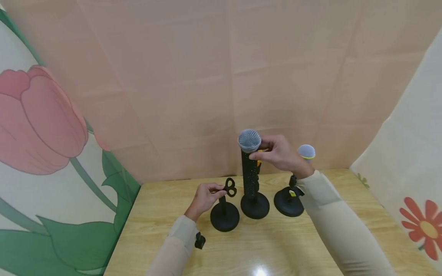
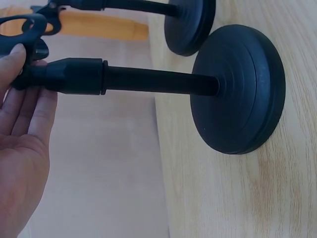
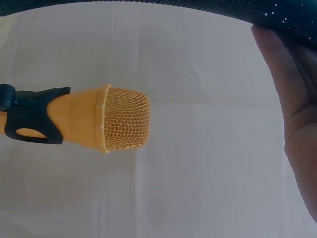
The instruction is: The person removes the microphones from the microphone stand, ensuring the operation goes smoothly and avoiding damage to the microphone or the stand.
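Note:
My left hand pinches the holder at the top of a black microphone stand. That stand is upright on its round base, and no microphone sits in its holder. My right hand grips a black speckled microphone just below its silver mesh head. The microphone is upright, in front of the middle stand. Behind it an orange microphone sits in a black holder; in the head view it is mostly hidden. Only part of my right hand shows in the right wrist view, against the black microphone.
At the right, partly behind my right forearm, another stand stands near a microphone head with a yellow ring. The stands are on a wooden table. A beige cloth backdrop rises behind, with flower-printed sheets at both sides.

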`<action>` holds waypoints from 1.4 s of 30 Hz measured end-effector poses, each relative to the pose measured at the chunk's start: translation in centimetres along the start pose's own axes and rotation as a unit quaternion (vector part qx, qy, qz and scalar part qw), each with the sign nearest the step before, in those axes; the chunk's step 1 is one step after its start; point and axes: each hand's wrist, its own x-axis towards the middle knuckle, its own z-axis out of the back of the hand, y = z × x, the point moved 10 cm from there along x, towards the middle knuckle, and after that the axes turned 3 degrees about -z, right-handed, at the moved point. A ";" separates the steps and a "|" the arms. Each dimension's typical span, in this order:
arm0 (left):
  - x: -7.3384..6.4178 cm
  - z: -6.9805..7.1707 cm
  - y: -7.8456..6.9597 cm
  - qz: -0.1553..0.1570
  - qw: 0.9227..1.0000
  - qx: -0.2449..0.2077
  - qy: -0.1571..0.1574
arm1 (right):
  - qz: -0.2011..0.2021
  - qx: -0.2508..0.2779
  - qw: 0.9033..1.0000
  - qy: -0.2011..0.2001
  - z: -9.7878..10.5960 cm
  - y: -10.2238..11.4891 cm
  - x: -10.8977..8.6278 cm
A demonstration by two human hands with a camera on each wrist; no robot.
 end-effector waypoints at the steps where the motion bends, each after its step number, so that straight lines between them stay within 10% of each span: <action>1: 0.0 0.0 0.0 -0.001 1.000 -0.001 -0.001 | 0.001 0.002 1.000 -0.001 0.0 0.0 -0.1; 11: 0.1 0.1 0.3 -0.013 1.000 -0.007 0.003 | 0.002 0.008 1.000 -0.009 -0.5 -0.3 -0.7; 19: -0.9 0.6 -3.6 -0.043 0.998 -0.004 0.035 | -0.008 0.027 1.000 -0.007 -1.4 -1.2 -1.4; 42: -0.9 2.0 -2.4 -0.051 0.997 -0.046 -0.032 | -0.059 0.031 0.997 0.036 -3.0 -5.0 -3.8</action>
